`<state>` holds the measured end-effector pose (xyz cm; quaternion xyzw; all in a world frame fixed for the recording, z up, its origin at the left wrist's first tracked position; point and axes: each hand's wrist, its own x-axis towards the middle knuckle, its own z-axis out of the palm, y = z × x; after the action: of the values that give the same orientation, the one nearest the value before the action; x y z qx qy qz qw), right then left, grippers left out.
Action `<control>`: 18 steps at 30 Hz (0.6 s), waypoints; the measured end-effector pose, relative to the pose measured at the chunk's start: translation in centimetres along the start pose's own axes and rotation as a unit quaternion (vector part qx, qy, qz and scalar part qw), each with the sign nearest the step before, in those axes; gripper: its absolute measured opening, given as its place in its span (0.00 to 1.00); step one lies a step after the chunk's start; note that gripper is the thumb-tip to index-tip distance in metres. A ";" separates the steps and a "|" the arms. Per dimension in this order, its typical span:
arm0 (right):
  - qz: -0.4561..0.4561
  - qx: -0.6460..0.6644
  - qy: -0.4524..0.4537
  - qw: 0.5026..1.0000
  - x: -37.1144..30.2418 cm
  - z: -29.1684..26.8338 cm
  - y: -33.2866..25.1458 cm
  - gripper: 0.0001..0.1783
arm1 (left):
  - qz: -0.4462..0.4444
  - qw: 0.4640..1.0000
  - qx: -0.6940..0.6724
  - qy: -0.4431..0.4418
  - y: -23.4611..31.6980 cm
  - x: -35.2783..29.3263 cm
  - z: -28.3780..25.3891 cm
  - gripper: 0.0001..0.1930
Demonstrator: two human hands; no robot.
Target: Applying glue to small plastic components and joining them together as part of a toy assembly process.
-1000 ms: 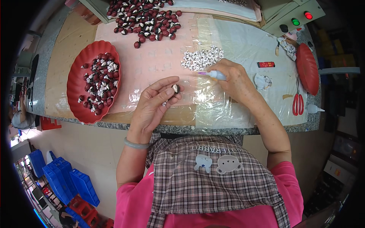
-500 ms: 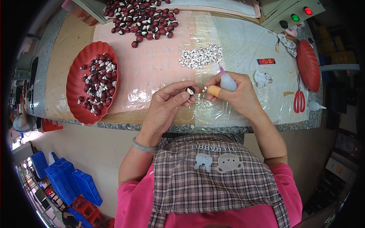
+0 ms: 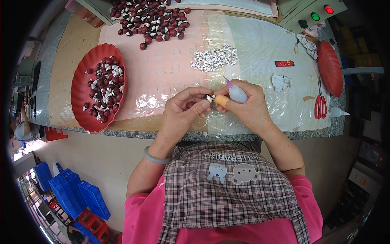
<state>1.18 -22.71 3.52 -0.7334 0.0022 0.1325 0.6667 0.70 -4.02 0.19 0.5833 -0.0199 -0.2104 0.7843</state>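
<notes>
My left hand (image 3: 178, 112) is closed, thumb and fingers pinching a small black-and-white ball (image 3: 208, 98). A dark red ball (image 3: 190, 104) shows between its fingers. My right hand (image 3: 254, 106) is wrapped round a translucent squeeze bottle (image 3: 237, 94) with a purple tip, which points up and away. With its thumb, in a tan finger cover, and a finger, that hand also pinches a tiny white piece (image 3: 213, 97) against or right beside the ball; contact cannot be made out. Beyond the hands lies a pile of small white pieces (image 3: 215, 58).
On the left a red scalloped dish (image 3: 77, 87) holds dark red balls with white pieces. More red, black and white balls (image 3: 154, 26) lie at the back. To the right are red-handled scissors (image 3: 320, 107), a red item (image 3: 284, 63), crumpled white material (image 3: 281, 82) and another red dish (image 3: 330, 69).
My right hand has moved left with the bottle, bringing the white piece up to the ball. My left hand has turned slightly, and the red ball in it now shows.
</notes>
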 end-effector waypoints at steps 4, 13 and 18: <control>-0.004 -0.011 0.018 1.000 -0.1 0.5 0.4 0.04 | 0.032 0.998 0.047 0.035 -0.2 0.0 0.5 0.11; -0.032 0.007 0.011 0.999 0.8 0.5 0.8 0.05 | 0.029 0.997 0.061 0.040 0.7 0.5 0.4 0.12; -0.106 0.014 0.027 0.994 1.0 -0.7 0.5 0.14 | -0.003 0.988 -0.144 0.055 3.2 2.2 -1.5 0.07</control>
<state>2.14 -23.27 2.91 -0.7238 -0.0556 0.0410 0.6865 4.11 -2.65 2.22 0.4747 0.0553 -0.1813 0.8595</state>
